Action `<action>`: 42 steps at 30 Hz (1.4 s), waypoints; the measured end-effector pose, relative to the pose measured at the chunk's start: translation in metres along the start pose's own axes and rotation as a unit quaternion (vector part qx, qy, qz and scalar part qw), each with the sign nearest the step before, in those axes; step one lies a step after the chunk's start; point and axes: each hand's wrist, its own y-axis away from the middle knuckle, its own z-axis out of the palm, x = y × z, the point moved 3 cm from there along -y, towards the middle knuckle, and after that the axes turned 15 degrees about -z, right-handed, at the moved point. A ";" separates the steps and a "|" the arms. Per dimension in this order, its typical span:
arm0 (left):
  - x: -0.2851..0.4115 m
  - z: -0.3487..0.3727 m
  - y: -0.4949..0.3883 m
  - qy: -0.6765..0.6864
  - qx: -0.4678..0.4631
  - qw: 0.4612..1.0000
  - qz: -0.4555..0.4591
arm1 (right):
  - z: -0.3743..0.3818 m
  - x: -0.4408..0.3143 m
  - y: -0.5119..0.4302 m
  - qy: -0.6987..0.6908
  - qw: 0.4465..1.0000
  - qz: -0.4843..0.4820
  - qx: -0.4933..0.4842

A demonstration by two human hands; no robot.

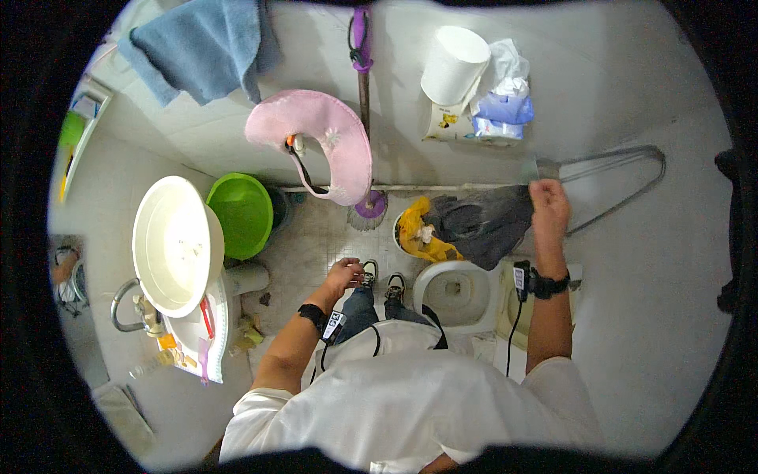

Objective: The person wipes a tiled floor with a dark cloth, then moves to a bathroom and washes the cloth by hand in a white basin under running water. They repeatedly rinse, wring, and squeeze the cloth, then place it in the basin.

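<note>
My right hand (549,210) is raised near the right wall with its fingers curled, slightly blurred. It grips the upper end of a dark grey cloth (488,219), which hangs down beside it. Below the cloth stands a small waste bin with a yellow liner (445,244) that holds crumpled white paper. A bent metal wire frame (642,195) shows just beyond the hand. My left hand (344,276) is held in front of my body, above my shoes, with fingers loosely apart and nothing in it.
A toilet (423,290) stands close on my right. To the left, a white basin (151,249) rests over the sink (220,343), beside a green basin (240,216). A pink neck pillow (349,130), a purple-handled mop (365,95), a blue towel (201,50) and a paper roll (453,65) are along the far wall.
</note>
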 end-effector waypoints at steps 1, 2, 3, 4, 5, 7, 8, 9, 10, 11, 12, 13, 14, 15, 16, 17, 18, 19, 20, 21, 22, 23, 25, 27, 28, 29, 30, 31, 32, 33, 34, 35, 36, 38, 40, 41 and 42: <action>0.002 0.003 0.004 -0.011 0.006 1.000 0.012 | 0.000 -0.010 -0.005 -0.020 0.999 -0.033 0.007; 0.005 0.007 0.007 -0.025 0.010 0.999 0.019 | -0.004 -0.018 -0.007 -0.049 0.998 -0.044 0.018; 0.009 0.011 0.008 -0.027 0.003 0.999 0.024 | -0.009 -0.027 -0.012 -0.088 0.994 -0.061 0.031; 0.013 0.015 0.009 -0.036 -0.001 0.999 0.032 | -0.010 -0.035 -0.017 -0.019 0.996 -0.089 0.009; 0.014 0.020 0.009 -0.053 -0.002 0.998 0.029 | -0.013 -0.041 -0.019 0.001 0.996 -0.085 0.022; 0.020 0.026 0.012 -0.076 -0.017 0.995 0.060 | -0.015 -0.055 -0.028 -0.010 0.994 -0.107 0.035; 0.021 0.030 0.014 -0.091 -0.018 0.992 0.080 | -0.018 -0.061 -0.030 -0.018 0.994 -0.102 0.042; 0.022 0.032 0.018 -0.113 -0.011 0.990 0.087 | -0.018 -0.068 -0.031 -0.043 0.993 -0.100 0.035; 0.025 0.035 0.021 -0.125 -0.007 0.989 0.082 | -0.020 -0.075 -0.032 -0.067 0.992 -0.100 0.032; 0.031 0.041 0.027 -0.150 -0.017 0.982 0.112 | -0.021 -0.083 -0.034 -0.090 0.990 -0.104 0.030; 0.036 0.047 0.033 -0.177 -0.018 0.975 0.131 | -0.020 -0.091 -0.034 -0.126 0.987 -0.101 0.024; 0.042 0.055 0.041 -0.202 -0.018 0.968 0.149 | -0.020 -0.099 -0.034 -0.147 0.985 -0.091 0.023; 0.052 0.065 0.050 -0.275 -0.002 0.939 0.207 | -0.016 -0.108 -0.035 -0.188 0.978 -0.082 0.015; 0.060 0.077 0.062 -0.269 -0.032 0.920 0.285 | -0.011 -0.116 -0.035 -0.231 0.970 -0.073 0.007; 0.066 0.089 0.073 -0.283 -0.040 0.901 0.325 | -0.006 -0.127 -0.033 -0.246 0.966 -0.077 -0.006; 0.072 0.101 0.086 -0.258 -0.063 0.875 0.406 | -0.001 -0.138 -0.031 -0.261 0.962 -0.082 -0.019; 0.076 0.114 0.096 -0.247 -0.071 0.847 0.466 | 0.004 -0.151 -0.029 -0.277 0.956 -0.088 -0.032; 0.080 0.125 0.100 -0.261 -0.021 0.831 0.491 | 0.010 -0.162 -0.027 -0.309 0.946 -0.082 -0.046; 0.082 0.133 0.102 -0.274 0.030 0.813 0.513 | 0.017 -0.174 -0.024 -0.342 0.935 -0.076 -0.061; 0.086 0.140 0.104 -0.272 0.083 0.772 0.569 | 0.024 -0.186 -0.021 -0.395 0.913 -0.065 -0.085; 0.090 0.144 0.096 -0.324 0.090 0.776 0.533 | 0.031 -0.198 -0.018 -0.446 0.886 -0.043 -0.117; 0.096 0.147 0.090 -0.362 0.098 0.759 0.532 | 0.037 -0.209 -0.017 -0.441 0.887 -0.075 -0.118; 0.108 0.137 0.082 -0.240 -0.062 0.848 0.468 | 0.052 -0.227 -0.018 -0.474 0.863 -0.114 -0.136; 0.117 0.123 0.092 0.117 -0.376 0.878 0.270 | 0.067 -0.240 -0.020 -0.492 0.846 -0.136 -0.153; 0.104 0.100 0.119 0.052 -0.224 0.863 0.450 | 0.075 -0.244 -0.021 -0.497 0.843 -0.130 -0.157; 0.100 0.078 0.140 0.102 -0.207 0.891 0.390 | 0.084 -0.246 -0.020 -0.505 0.839 -0.121 -0.163; 0.098 0.059 0.170 0.140 -0.191 0.908 0.346 | 0.086 -0.255 -0.018 -0.515 0.828 -0.113 -0.190; 0.102 0.039 0.195 0.179 -0.198 0.907 0.327 | 0.098 -0.257 -0.021 -0.515 0.828 -0.113 -0.190; 0.105 0.015 0.224 0.195 -0.145 0.925 0.294 | 0.110 -0.265 -0.022 -0.517 0.827 -0.107 -0.192; 0.109 -0.005 0.253 0.212 -0.131 0.923 0.295 | 0.121 -0.271 -0.022 -0.505 0.840 -0.080 -0.180; 0.112 -0.025 0.285 0.219 -0.118 0.914 0.320 | 0.128 -0.282 -0.019 -0.515 0.832 -0.093 -0.187; 0.115 -0.043 0.315 0.225 -0.134 0.894 0.364 | 0.135 -0.295 -0.018 -0.538 0.811 -0.113 -0.200; 0.120 -0.062 0.342 0.264 -0.106 0.879 0.382 | 0.140 -0.308 -0.017 -0.549 0.802 -0.119 -0.203; 0.145 -0.085 0.395 0.317 -0.137 0.822 0.453 | 0.134 -0.342 -0.025 -0.571 0.780 -0.150 -0.207; 0.152 -0.107 0.450 0.313 -0.134 0.769 0.541 | 0.133 -0.371 -0.028 -0.591 0.758 -0.182 -0.208; 0.155 -0.110 0.478 0.282 -0.160 0.743 0.585 | 0.126 -0.384 -0.029 -0.601 0.746 -0.201 -0.204; 0.156 -0.111 0.508 0.223 -0.205 0.709 0.637 | 0.118 -0.399 -0.029 -0.600 0.742 -0.213 -0.209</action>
